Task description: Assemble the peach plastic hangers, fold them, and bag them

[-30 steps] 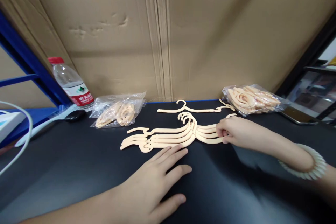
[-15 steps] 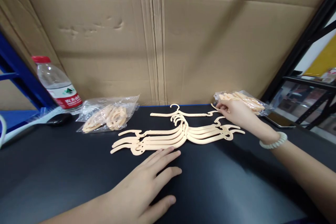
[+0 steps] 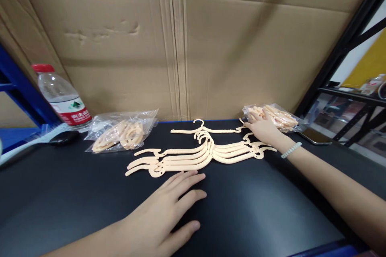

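Several cream folding hangers [image 3: 183,160] overlap in a row on the black table, hooks bunched in the middle. Behind them a separate hanger [image 3: 217,131] lies with a loose curved piece [image 3: 239,129] at its right end. My left hand [image 3: 169,209] rests in front of the row, fingers spread and holding nothing, its fingertips close to the nearest hanger. At the back right, my right hand [image 3: 265,129] reaches over the near left side of a clear plastic bag [image 3: 282,116] of cream hanger parts. Its fingers are extended onto the bag, and the thumb side is partly hidden.
Another clear bag [image 3: 120,134] of cream parts lies at the left. Beyond it stand a red-capped water bottle [image 3: 64,100] and a dark rounded object [image 3: 64,138]. A phone-like slab [image 3: 316,136] lies beside the right bag. Cardboard [image 3: 120,56] walls the back.
My right hand has left the curved piece near the back hanger and moved onto the right bag, its pinched fingers now extended. My left hand stays in place. The view has shifted slightly.
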`<control>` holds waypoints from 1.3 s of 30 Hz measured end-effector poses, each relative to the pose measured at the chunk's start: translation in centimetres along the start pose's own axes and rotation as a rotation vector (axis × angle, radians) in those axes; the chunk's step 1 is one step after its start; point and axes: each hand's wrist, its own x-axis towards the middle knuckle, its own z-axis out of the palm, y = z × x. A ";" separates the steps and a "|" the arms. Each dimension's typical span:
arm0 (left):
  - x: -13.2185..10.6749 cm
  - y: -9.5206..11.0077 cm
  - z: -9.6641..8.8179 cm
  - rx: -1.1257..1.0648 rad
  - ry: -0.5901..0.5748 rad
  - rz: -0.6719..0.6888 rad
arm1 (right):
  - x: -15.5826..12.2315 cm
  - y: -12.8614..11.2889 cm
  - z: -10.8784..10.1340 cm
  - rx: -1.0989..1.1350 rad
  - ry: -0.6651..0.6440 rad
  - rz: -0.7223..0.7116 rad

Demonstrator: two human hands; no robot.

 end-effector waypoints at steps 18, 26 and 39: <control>0.2 0.6 0.5 -0.002 0.098 -0.026 | 0.9 -0.6 2.3 -0.142 0.006 0.027; 0.3 0.8 0.5 -0.018 0.122 -0.014 | 0.8 -0.6 1.5 -0.125 0.001 0.019; 0.6 0.5 -0.3 0.047 -0.016 0.021 | 0.8 -0.7 1.6 -0.093 0.017 -0.002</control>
